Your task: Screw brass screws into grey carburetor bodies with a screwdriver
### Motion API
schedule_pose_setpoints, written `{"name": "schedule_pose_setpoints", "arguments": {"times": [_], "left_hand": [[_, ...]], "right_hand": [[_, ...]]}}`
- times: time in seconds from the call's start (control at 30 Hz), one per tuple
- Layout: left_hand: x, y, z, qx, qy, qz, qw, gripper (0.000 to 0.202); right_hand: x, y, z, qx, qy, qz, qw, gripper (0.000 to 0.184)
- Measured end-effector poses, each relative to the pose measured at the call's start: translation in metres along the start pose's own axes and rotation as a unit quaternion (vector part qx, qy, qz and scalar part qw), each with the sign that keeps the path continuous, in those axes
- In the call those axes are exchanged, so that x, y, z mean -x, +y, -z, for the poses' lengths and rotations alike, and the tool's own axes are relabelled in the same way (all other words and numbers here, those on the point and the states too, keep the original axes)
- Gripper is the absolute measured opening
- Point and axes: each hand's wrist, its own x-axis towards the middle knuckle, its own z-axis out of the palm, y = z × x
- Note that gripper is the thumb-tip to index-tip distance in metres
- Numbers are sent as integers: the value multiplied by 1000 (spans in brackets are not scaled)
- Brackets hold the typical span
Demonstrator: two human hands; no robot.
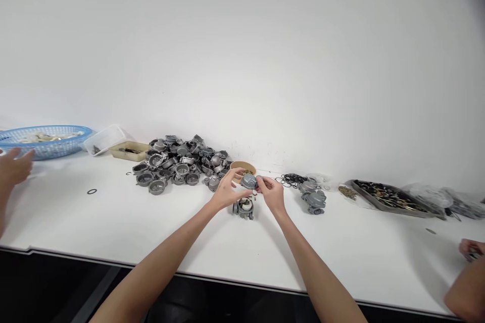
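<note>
My left hand (226, 191) is closed on the left side of a grey metal carburetor bowl (249, 180), thumb below and fingers above. At its right edge, my right hand (272, 193) pinches the same piece. Just beneath, on the white table, sits a grey carburetor body (244, 209) with a white part inside. A few small copper-coloured screws (254, 197) show near it. Behind my hands stands a round tan dish (242, 165) of small brass parts, partly hidden by my left fingers.
A heap of grey metal bowls (178, 161) lies left of centre. Grey carburetors (313, 200) and black rings (291, 179) are to the right, then a tray (394, 197) of parts. A blue basket (56, 149) stands far left. Other people's hands (15, 166) reach in at both sides.
</note>
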Motion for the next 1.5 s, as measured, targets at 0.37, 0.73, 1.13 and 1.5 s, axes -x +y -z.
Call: {"name": "schedule_pose_setpoints", "arguments": {"times": [0.37, 0.73, 1.13, 1.5], "left_hand": [[1, -27, 15, 15, -290, 136, 947, 94], [0, -34, 22, 291, -342, 213, 868, 59], [-4, -35, 25, 268, -305, 204, 891, 67], [4, -65, 17, -90, -175, 92, 976, 26]], "right_hand": [[-16, 20, 18, -86, -121, -83, 985, 49], [-9, 25, 14, -73, -277, -76, 955, 48], [-13, 24, 21, 46, -313, -18, 948, 53], [-16, 51, 33, 338, -218, -10, 916, 16]]}}
